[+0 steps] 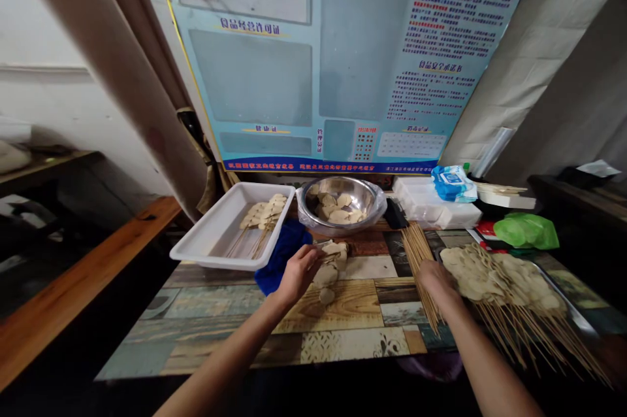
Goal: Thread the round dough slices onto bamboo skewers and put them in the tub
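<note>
My left hand (300,271) is closed, thumb and fingers pinched on a pale, round potato-like slice at the top of a small pile of slices (324,276) on the table. More of these slices lie in the pile below the fingertips. My right hand (437,278) is over a bundle of thin bamboo skewers (421,253), its fingers curled down onto them; the fingertips are partly hidden. Just right of that hand, a metal tray (580,319) holds many skewered slices (490,273), their sticks pointing towards me.
Behind the pile stands a steel bowl (313,191) of loose slices. A white plastic tub (196,244) with some skewered slices is at the left, beside a blue cloth (287,250). White boxes (435,211), a blue packet (453,183) and a green bag (526,231) sit at the back right.
</note>
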Tool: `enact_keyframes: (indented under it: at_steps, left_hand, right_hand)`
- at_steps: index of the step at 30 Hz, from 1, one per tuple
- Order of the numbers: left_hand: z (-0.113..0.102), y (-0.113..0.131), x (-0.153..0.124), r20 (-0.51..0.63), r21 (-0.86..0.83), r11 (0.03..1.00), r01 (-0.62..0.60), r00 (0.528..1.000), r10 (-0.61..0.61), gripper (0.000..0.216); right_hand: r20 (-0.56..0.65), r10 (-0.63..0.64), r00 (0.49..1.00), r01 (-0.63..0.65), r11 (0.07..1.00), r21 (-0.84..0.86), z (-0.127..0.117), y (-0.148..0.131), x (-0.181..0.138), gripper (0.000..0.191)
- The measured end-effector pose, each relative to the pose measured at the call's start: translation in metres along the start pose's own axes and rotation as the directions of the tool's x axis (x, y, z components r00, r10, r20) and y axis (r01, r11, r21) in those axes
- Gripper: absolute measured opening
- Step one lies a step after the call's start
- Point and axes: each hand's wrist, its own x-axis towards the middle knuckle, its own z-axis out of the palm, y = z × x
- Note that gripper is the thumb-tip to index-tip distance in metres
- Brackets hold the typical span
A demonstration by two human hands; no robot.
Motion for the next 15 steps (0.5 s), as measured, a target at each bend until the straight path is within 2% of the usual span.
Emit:
enact_keyframes:
  at_steps: [4, 7, 11, 13, 15]
  left_hand:
    - [-0.006, 0.001, -0.047, 0.149, 0.013, 0.999, -0.049, 0.988, 0.046, 0.024]
    - [-0.008, 0.001, -0.076, 0.231, 0.006, 1.000, -0.007, 0.973, 0.005, 0.031]
    - [-0.012, 0.002, -0.086, 0.135, -0.005, 0.989, 0.150, 0.980, -0.148, 0.030]
    - [-0.008, 0.002, -0.083, 0.073, 0.010, 0.974, 0.228, 0.971, -0.228, 0.025]
    - [0.000, 0.002, -0.077, 0.030, 0.044, 0.966, 0.254, 0.966, -0.256, 0.023]
  right_hand:
    - [0.024, -0.016, 1.000, 0.017, 0.997, -0.080, -0.008, -0.002, -0.012, 0.023]
    - [-0.027, -0.075, 0.997, 0.072, 0.993, -0.099, -0.015, 0.001, -0.025, 0.023]
    - [-0.111, -0.183, 0.977, 0.176, 0.982, -0.071, -0.017, 0.006, -0.053, 0.021]
    - [-0.145, -0.261, 0.954, 0.259, 0.965, -0.037, -0.009, 0.005, -0.073, 0.016]
    - [-0.182, -0.335, 0.924, 0.342, 0.940, 0.007, 0.004, 0.001, -0.096, 0.014]
